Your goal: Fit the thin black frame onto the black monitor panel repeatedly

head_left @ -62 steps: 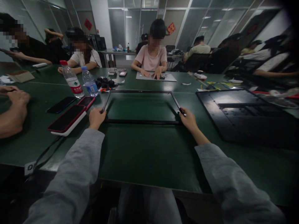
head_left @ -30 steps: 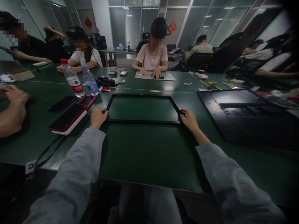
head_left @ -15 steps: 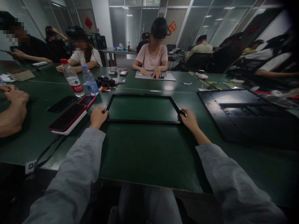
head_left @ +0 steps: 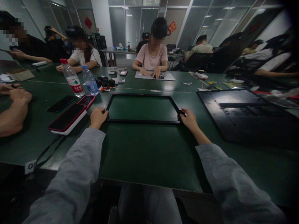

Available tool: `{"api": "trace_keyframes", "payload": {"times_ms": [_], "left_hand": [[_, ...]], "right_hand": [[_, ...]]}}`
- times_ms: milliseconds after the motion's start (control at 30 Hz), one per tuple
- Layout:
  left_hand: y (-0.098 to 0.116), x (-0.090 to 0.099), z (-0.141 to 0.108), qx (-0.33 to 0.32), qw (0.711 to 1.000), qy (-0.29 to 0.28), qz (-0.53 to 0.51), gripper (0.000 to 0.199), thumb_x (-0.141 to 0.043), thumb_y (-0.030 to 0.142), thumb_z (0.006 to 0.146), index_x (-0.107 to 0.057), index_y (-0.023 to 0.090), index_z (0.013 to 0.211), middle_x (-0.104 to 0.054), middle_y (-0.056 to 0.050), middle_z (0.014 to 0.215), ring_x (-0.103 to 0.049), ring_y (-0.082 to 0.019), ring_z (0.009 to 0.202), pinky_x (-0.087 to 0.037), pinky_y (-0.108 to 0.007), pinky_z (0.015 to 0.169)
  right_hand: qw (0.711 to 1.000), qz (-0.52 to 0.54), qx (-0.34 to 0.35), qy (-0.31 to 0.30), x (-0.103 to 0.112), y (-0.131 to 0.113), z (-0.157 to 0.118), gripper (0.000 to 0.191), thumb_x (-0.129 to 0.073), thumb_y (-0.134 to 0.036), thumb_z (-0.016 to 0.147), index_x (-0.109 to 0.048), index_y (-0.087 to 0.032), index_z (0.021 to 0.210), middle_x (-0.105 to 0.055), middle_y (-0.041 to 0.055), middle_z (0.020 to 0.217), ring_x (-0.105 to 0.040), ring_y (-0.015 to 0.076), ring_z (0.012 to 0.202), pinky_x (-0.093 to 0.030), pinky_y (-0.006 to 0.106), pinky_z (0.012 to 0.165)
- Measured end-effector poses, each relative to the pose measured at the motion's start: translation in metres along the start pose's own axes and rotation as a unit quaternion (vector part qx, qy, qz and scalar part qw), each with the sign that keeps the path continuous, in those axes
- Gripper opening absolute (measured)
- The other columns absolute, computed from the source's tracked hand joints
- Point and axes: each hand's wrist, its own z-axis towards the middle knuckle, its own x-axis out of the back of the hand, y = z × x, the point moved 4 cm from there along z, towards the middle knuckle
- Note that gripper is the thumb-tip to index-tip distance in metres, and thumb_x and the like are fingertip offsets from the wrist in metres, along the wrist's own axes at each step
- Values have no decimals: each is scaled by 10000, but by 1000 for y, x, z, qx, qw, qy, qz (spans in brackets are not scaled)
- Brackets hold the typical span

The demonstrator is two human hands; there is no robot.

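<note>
A thin black rectangular frame (head_left: 144, 122), like a screen bezel, lies at or just above the green table (head_left: 149, 152) in front of me; I cannot tell if it touches the surface. My left hand (head_left: 98, 117) is closed on its left side, thumb on top. On the opposite side my right hand (head_left: 188, 119) grips the frame the same way. The fingers beneath the frame are mostly hidden. Through the opening of the frame the green tabletop shows.
A large black panel (head_left: 233, 124) lies to the right. Left of the frame are phones (head_left: 67, 118) on a white block, a dark phone (head_left: 61, 103) and two bottles (head_left: 73, 82). A co-worker's arm (head_left: 14, 112) rests at far left. Another person (head_left: 151, 56) sits opposite.
My hands and the black frame stay put. The co-worker's hands at far left have shifted slightly to the right.
</note>
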Motion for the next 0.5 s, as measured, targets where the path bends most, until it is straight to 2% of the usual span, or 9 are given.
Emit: {"api": "trace_keyframes", "payload": {"times_ms": [500], "left_hand": [[2,1,-1,4,1000,-12,20,441,-633,401,959,-788,143,1282,-692,-208,1345,-659,-387,1242,-526,-468,1041]], "right_hand": [[1000,-5,-2,-5,2,-4,-2,460,-591,-202,857,-684,-162,1306,-732,166,1326,-656,324,1315,-470,540,1179]]}}
